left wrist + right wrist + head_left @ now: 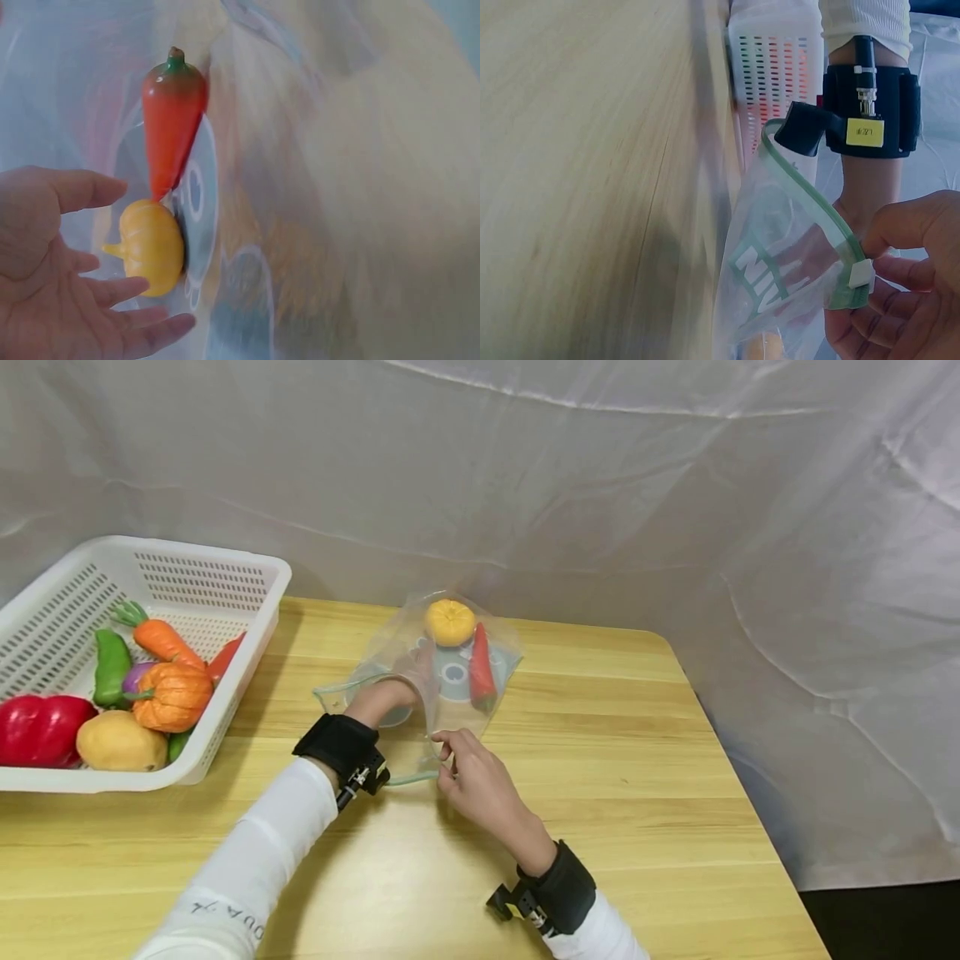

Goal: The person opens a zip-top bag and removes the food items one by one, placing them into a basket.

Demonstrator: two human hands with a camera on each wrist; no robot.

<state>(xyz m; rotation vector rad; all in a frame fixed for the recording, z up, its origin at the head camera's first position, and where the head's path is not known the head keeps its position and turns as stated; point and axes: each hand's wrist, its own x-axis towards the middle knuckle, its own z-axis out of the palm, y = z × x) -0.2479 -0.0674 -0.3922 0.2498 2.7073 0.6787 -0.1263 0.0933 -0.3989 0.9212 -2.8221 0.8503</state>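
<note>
A clear zip bag with a green-edged mouth lies on the table. Inside it, toward the far end, are a yellow toy pumpkin and a red toy chili pepper. My left hand reaches through the mouth into the bag. In the left wrist view its fingers are spread beside the pumpkin, with the chili beyond. My right hand pinches the edge of the mouth, close to the white slider on the green zip strip.
At the left stands a white perforated basket. It holds a toy carrot, an orange pumpkin, a potato, a red bell pepper, a green pepper and others. Grey cloth hangs behind the wooden table.
</note>
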